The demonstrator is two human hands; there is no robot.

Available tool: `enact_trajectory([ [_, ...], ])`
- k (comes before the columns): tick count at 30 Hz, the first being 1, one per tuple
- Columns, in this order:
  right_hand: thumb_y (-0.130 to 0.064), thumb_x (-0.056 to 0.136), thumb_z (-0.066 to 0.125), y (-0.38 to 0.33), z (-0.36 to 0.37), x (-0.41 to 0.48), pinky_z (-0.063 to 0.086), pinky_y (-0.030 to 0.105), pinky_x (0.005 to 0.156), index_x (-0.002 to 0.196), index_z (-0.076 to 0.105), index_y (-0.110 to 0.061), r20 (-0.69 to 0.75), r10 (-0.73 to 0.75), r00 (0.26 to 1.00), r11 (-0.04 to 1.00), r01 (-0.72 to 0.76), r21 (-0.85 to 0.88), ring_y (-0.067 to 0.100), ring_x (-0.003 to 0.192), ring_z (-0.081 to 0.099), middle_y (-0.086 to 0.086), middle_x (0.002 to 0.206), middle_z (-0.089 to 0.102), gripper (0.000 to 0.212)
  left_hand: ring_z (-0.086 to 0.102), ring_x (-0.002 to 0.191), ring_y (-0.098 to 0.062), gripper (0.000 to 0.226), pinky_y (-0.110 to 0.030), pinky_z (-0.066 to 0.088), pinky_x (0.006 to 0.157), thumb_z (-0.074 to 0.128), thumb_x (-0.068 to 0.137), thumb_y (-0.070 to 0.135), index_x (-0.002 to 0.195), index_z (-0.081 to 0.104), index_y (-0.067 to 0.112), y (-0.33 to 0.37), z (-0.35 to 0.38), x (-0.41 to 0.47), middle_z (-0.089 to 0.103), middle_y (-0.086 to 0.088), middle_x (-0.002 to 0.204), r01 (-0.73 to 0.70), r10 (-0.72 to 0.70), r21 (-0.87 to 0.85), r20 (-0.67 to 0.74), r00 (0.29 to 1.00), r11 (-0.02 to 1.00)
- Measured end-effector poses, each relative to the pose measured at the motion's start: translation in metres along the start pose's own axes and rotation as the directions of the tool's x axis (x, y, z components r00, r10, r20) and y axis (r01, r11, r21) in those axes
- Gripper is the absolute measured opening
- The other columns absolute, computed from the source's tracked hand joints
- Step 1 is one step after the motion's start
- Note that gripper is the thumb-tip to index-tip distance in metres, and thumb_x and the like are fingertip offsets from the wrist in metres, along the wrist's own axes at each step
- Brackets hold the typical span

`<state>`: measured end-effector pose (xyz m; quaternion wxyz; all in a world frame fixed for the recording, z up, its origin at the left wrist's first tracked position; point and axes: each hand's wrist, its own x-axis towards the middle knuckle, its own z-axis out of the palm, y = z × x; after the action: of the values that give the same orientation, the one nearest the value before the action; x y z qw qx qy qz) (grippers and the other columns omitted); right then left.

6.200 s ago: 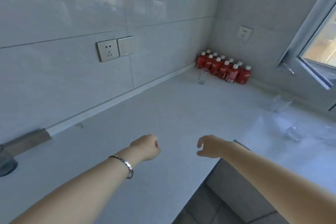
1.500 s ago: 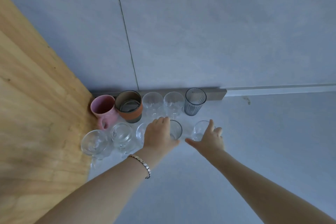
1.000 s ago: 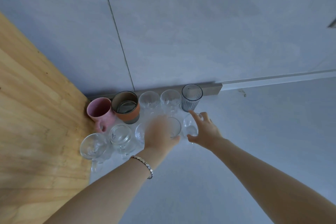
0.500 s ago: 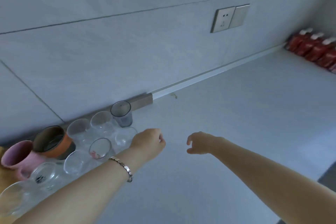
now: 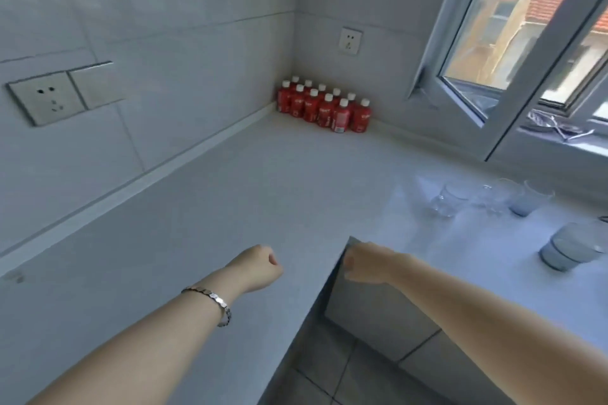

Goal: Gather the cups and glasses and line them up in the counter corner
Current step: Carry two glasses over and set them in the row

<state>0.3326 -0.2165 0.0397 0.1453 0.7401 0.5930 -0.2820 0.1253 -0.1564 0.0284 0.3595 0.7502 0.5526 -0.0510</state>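
Note:
On the right stretch of the white counter [image 5: 250, 207], under the window, stand several glasses: a clear tumbler [image 5: 448, 198], a clear glass [image 5: 493, 197] beside it, a bluish cup [image 5: 530, 198] and, nearer the front, a wide blue-grey glass [image 5: 570, 246]. My left hand [image 5: 258, 268] with a bracelet hovers over the counter, fingers curled in, holding nothing. My right hand [image 5: 368, 263] is at the counter's inner corner edge, fingers curled too, also holding nothing. Both hands are far from the glasses. The lined-up cups are out of view.
Several red bottles [image 5: 324, 107] with white caps fill the far corner. An open window sash [image 5: 493, 69] leans in over the right counter. Wall sockets [image 5: 44, 97] sit on the left wall. Tiled floor [image 5: 345, 368] lies below the counter's inner corner.
My view has swung right, away from the row of cups at the wooden panel toward the window side. Both hands have let go of the glasses and pulled back, fingers curled.

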Motion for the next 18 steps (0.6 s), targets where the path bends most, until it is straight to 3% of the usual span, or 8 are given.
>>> enact_trajectory([
  [4,-0.024,0.091,0.049,0.120,-0.017,-0.004,0.045,0.034,0.096,0.124,0.055,-0.013,-0.073,0.154,0.985,0.986,-0.150,0.068,0.028,0.119,0.055,0.007,0.132,0.054,0.035,0.060,0.083,-0.025,0.011,-0.029,0.045,0.076,0.050,0.085,0.022,0.075,0.053,0.019,0.096,0.022,0.052,0.061,-0.005,0.085,-0.079,0.078,0.024,0.038,0.996,0.997],
  [7,-0.027,0.092,0.050,0.192,-0.025,0.000,0.042,0.030,0.096,0.127,0.053,-0.018,-0.092,0.234,0.968,0.963,-0.218,0.156,0.025,0.123,0.051,0.004,0.135,0.050,0.036,0.058,0.088,-0.023,0.009,-0.027,0.042,0.077,0.049,0.088,0.024,0.088,0.056,0.017,0.153,0.035,0.091,0.060,-0.004,0.093,-0.136,0.133,0.064,0.054,0.990,0.989],
  [10,-0.028,0.092,0.050,0.246,-0.030,0.012,0.042,0.028,0.095,0.126,0.054,-0.020,-0.093,0.321,0.943,0.929,-0.294,0.227,0.023,0.123,0.051,0.003,0.135,0.051,0.035,0.058,0.103,-0.023,0.023,-0.029,0.045,0.084,0.049,0.090,0.025,0.109,0.056,0.016,0.201,0.049,0.130,0.060,-0.004,0.110,-0.187,0.178,0.123,0.079,0.981,0.975],
  [14,-0.028,0.091,0.050,0.299,-0.044,0.033,0.043,0.029,0.095,0.123,0.056,-0.022,-0.092,0.430,0.898,0.870,-0.385,0.309,0.022,0.121,0.053,0.000,0.132,0.054,0.033,0.053,0.119,-0.023,0.047,-0.031,0.043,0.099,0.052,0.088,0.031,0.132,0.043,0.017,0.264,0.073,0.193,0.052,-0.004,0.134,-0.279,0.246,0.222,0.163,0.955,0.934],
  [18,-0.029,0.092,0.049,0.345,-0.064,0.053,0.043,0.030,0.095,0.126,0.055,-0.022,-0.072,0.532,0.844,0.791,-0.465,0.397,0.023,0.119,0.054,0.000,0.130,0.057,0.035,0.041,0.133,-0.025,0.068,-0.034,0.039,0.106,0.058,0.084,0.031,0.142,0.028,0.013,0.336,0.093,0.249,0.035,-0.007,0.148,-0.426,0.372,0.262,0.234,0.899,0.866],
])
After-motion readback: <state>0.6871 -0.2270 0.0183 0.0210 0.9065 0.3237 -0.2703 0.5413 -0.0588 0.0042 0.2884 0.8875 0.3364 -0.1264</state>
